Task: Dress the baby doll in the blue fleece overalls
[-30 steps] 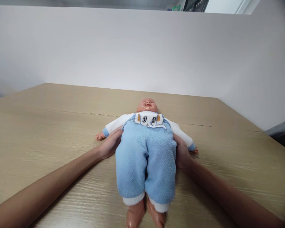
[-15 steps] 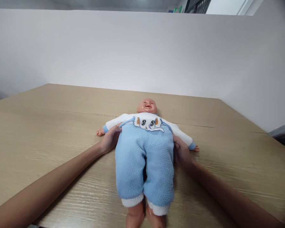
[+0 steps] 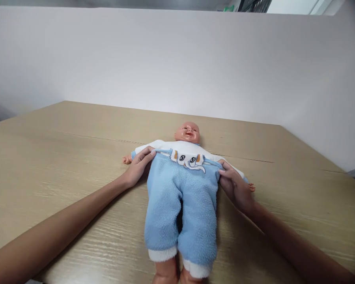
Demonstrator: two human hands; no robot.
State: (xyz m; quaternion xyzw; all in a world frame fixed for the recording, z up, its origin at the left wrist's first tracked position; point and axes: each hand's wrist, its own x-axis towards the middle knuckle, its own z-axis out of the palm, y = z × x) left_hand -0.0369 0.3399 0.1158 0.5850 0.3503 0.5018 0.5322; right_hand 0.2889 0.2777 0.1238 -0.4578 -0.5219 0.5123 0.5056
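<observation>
A baby doll [image 3: 188, 133] lies on its back, head away from me and feet toward me. It wears a white long-sleeved top and fuzzy light-blue overalls [image 3: 168, 201] with white cuffs and an elephant-face bib [image 3: 189, 159]. My left hand [image 3: 139, 167] pinches the upper edge of the overalls at the doll's side on the left, near the blue strap. On the other side my right hand [image 3: 235, 185] grips the matching upper edge. Both straps are drawn taut outward from the bib.
The doll rests on a light wooden table [image 3: 77, 157] with a thin seam running across it. Behind the table stands a white partition wall [image 3: 165, 59]. A green item [image 3: 229, 8] and a dark rack [image 3: 254, 5] show above the wall.
Both hands have moved up a little, pulling the top edge of the overalls outward and lifting the straps off the sides. The view has shifted slightly.
</observation>
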